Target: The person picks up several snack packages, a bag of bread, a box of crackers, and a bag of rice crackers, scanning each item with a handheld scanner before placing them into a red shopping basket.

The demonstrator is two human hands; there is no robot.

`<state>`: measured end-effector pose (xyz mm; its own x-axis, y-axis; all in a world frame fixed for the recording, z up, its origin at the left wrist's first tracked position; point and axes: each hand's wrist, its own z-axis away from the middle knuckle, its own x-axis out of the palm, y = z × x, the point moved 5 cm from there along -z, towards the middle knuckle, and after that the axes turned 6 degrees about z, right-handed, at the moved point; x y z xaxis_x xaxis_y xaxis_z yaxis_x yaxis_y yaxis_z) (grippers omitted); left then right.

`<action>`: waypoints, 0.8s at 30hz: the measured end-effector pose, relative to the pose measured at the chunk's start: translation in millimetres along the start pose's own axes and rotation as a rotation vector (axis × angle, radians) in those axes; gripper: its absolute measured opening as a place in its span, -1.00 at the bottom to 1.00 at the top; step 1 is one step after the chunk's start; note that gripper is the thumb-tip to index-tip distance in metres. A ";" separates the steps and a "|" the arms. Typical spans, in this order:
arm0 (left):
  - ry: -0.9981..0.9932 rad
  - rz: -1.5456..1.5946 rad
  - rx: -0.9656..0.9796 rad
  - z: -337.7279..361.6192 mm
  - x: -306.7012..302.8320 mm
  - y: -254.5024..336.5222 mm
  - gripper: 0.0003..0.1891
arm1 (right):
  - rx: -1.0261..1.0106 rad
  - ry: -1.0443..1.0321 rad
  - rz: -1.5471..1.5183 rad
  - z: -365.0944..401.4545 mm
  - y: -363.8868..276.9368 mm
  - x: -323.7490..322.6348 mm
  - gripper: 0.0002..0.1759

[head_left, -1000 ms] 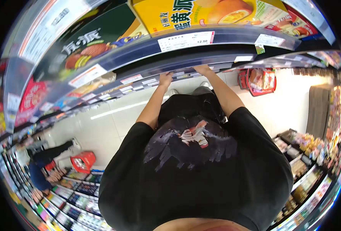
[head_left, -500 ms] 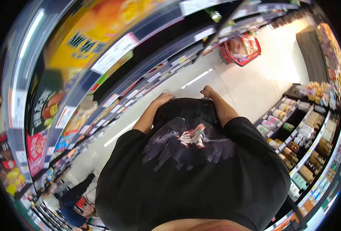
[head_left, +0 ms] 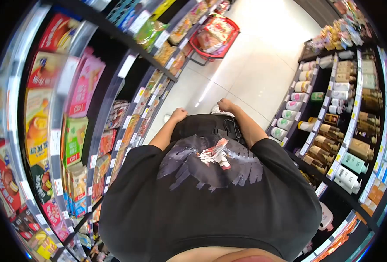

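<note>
My left hand (head_left: 179,115) hangs beside my waist with its fingers curled in, near the snack shelves; whether it holds anything is too small to make out. On the other side of my waist, my right hand (head_left: 225,105) is also curled, above a white shoe (head_left: 217,112), and no object shows in it. Both hands are apart from the shelves. A black shirt (head_left: 202,209) with a printed figure fills the lower middle of the view. A red basket (head_left: 233,40) holding packaged goods stands ahead on the floor, out of reach of both hands.
Snack shelves (head_left: 130,65) with boxes and bags run along the left. On the right, another shelf unit (head_left: 332,126) holds bottles and tubs. A pale tiled floor (head_left: 250,72) lies between them, with a dark brown fixture (head_left: 318,11) at the far end.
The view has turned and moved forward: the red basket now appears further left and higher, and the right shelves show closer. Both hands remain low at my waist, still curled.
</note>
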<state>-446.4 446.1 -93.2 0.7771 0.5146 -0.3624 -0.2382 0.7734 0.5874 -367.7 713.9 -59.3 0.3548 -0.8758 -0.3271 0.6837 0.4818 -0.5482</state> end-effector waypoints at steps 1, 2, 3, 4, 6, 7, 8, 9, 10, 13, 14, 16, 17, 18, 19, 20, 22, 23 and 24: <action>0.036 -0.052 0.015 -5.0 1.2 17.5 -0.64 | 0.004 -0.029 0.081 3.0 10.3 -3.9 -0.64; 0.028 -0.051 0.000 -10.9 1.6 33.3 -0.65 | 0.005 -0.066 0.163 6.4 19.5 -5.6 -0.64; 0.042 -0.059 0.000 -10.1 -0.7 56.4 -0.66 | 0.020 -0.090 0.143 3.6 33.9 -6.1 -0.65; 0.058 -0.069 0.002 -15.7 -0.8 71.4 -0.66 | 0.060 -0.074 0.135 7.2 42.5 -8.9 -0.66; 0.073 -0.081 0.051 -27.3 6.2 94.0 -0.67 | -0.003 -0.047 0.171 13.0 48.5 -11.0 -0.66; 0.086 -0.084 0.099 -36.2 10.0 103.1 -0.68 | -0.049 -0.030 0.204 15.7 51.4 -15.5 -0.64; 0.072 -0.098 0.101 -45.8 14.3 109.1 -0.68 | -0.041 -0.025 0.187 15.3 55.7 -21.5 -0.64; 0.046 -0.095 0.134 -51.9 18.0 119.2 -0.69 | 0.022 -0.035 0.143 15.8 60.9 -26.8 -0.63; 0.021 -0.088 0.165 -56.8 21.6 127.7 -0.70 | 0.085 -0.047 0.102 16.4 65.5 -31.2 -0.61; 0.024 -0.027 0.141 -72.1 23.7 156.4 -0.72 | 0.099 0.047 0.153 12.5 69.0 -56.9 -0.60; 0.023 -0.017 0.137 -75.6 23.7 165.4 -0.72 | 0.104 0.042 0.161 10.5 70.1 -64.0 -0.60; 0.067 -0.007 0.163 -90.8 20.0 178.4 -0.72 | 0.085 0.078 0.156 -0.8 73.9 -81.3 -0.59; 0.072 0.007 0.157 -99.5 16.7 183.9 -0.72 | 0.099 0.067 0.166 -9.1 75.5 -90.9 -0.59; 0.086 0.082 0.122 -108.0 10.5 190.1 -0.73 | 0.097 0.060 0.180 -15.9 73.9 -102.1 -0.59; 0.100 0.159 0.088 -116.4 4.2 196.5 -0.73 | 0.079 0.101 0.223 -22.2 71.0 -115.9 -0.60; 0.107 0.177 0.082 -125.1 -2.6 204.6 -0.73 | 0.061 0.139 0.269 -28.6 68.0 -130.7 -0.61; 0.152 0.174 0.057 -144.3 -15.4 208.4 -0.73 | 0.058 0.126 0.306 -44.6 59.4 -160.3 -0.62; 0.152 0.172 0.032 -150.7 -19.5 208.4 -0.73 | 0.051 0.127 0.323 -54.1 52.2 -173.1 -0.63; 0.164 0.181 0.027 -154.1 -24.5 211.1 -0.73 | 0.041 0.121 0.334 -61.2 43.6 -183.2 -0.63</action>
<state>-605.5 653.8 -71.8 0.6172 0.6992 -0.3609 -0.3478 0.6538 0.6720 -441.9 897.2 -70.4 0.4868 -0.6593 -0.5731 0.5688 0.7371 -0.3649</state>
